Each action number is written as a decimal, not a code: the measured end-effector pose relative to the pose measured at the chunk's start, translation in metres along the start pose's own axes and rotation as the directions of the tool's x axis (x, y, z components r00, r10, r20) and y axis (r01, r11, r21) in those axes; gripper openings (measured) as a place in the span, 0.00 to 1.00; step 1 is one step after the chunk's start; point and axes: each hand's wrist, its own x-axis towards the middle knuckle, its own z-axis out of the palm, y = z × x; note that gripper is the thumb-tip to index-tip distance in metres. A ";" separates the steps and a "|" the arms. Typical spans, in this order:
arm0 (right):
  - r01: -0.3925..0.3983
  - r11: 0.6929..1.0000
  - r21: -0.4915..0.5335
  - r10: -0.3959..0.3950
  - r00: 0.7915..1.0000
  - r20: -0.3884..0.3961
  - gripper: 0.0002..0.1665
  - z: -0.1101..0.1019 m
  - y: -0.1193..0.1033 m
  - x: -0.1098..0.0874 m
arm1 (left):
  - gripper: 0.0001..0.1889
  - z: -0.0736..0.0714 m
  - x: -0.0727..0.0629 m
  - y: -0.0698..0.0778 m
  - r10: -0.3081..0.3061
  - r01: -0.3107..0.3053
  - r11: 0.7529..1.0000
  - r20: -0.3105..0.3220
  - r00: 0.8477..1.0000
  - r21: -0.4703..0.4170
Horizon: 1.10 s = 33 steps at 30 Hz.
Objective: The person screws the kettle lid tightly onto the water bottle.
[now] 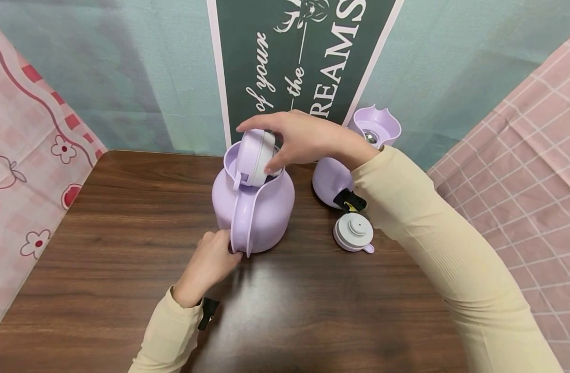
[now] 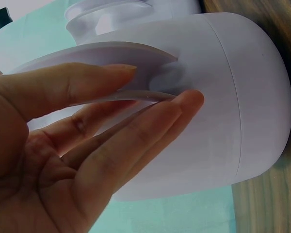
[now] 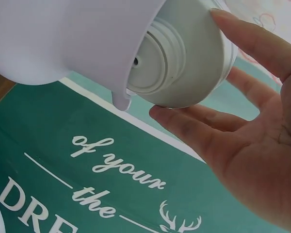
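Note:
A large lilac thermos jug [image 1: 277, 217] stands upright at the table's back. My left hand [image 1: 211, 264] holds its handle [image 1: 242, 223], thumb on one side and fingers on the other in the left wrist view. Above the jug's mouth, my right hand [image 1: 305, 137] grips a lilac and white lid [image 1: 252, 158] by its edges. The lid is tilted on its side. Its stepped white underside [image 3: 157, 60] shows beside the jug's rim in the right wrist view. Whether the lid touches the rim, I cannot tell.
Right of the jug is a second lilac thermos jug [image 1: 330, 181], without a lid and partly hidden by the right arm. Before it another lid [image 1: 353, 231] lies underside up on the wooden table [image 1: 126, 233]. A green lettered banner [image 1: 285, 57] hangs behind.

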 end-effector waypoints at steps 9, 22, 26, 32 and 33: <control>0.011 0.999 -0.048 -0.011 1.000 -0.004 0.37 -0.001 -0.006 0.004 | 0.08 0.001 0.001 -0.001 -0.013 0.013 1.000 0.007 1.000 0.003; -0.003 0.997 -0.074 0.001 1.000 -0.023 0.36 -0.001 -0.006 0.004 | 0.07 0.003 0.003 -0.002 0.005 -0.005 1.000 0.004 1.000 0.002; -0.014 0.998 -0.057 0.012 1.000 -0.028 0.36 -0.001 -0.006 0.004 | 0.06 0.001 0.002 -0.002 -0.001 0.001 1.000 0.010 1.000 -0.004; -0.036 0.999 -0.022 0.035 0.998 -0.055 0.36 -0.001 -0.004 0.003 | 0.07 0.001 0.002 -0.002 -0.006 0.006 1.000 0.006 1.000 -0.002; -0.037 0.999 -0.016 0.036 0.998 -0.061 0.36 -0.001 -0.003 0.003 | 0.06 0.001 0.002 -0.002 -0.007 0.007 1.000 0.006 1.000 -0.003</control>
